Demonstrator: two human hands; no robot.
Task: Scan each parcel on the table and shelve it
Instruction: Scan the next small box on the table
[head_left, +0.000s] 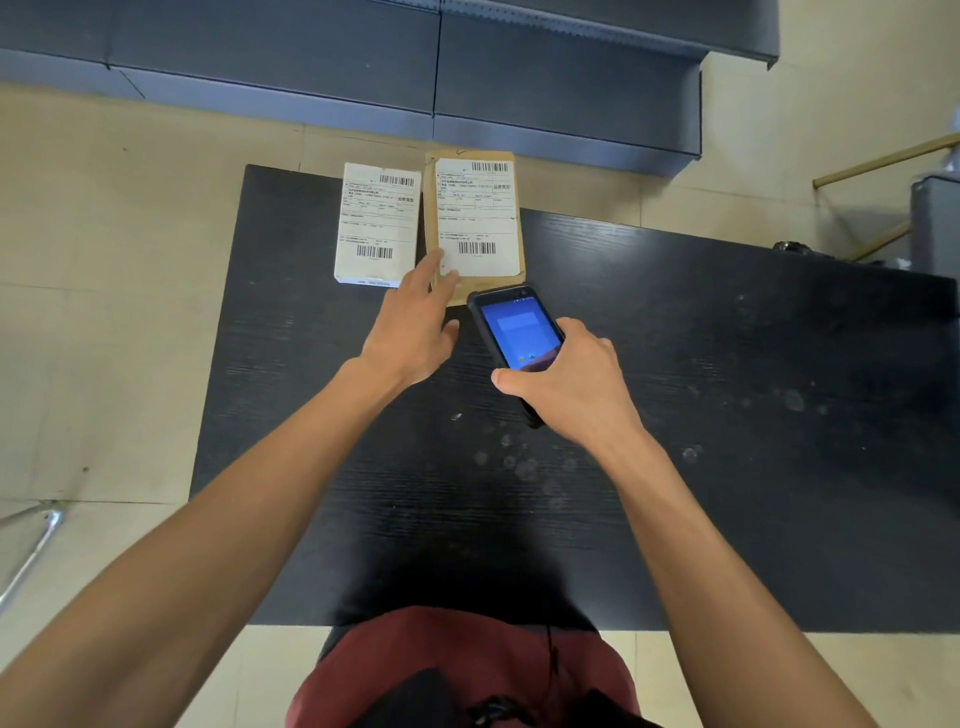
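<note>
Two parcels lie side by side at the far left of the black table (727, 364): a white box (376, 223) and a brown cardboard parcel (475, 218), each with a white barcode label on top. My left hand (415, 322) reaches out with fingers spread, the fingertips resting on the near corner of the brown parcel. My right hand (571, 384) grips a black handheld scanner (517, 332) with a lit blue screen, its top end pointing at the brown parcel's near edge.
Dark grey metal shelves (519, 78) stand just beyond the table's far edge. A grey bin and a wooden frame (935, 218) sit at the right. Beige tiled floor surrounds the table, with a metal leg (31, 545) at the left.
</note>
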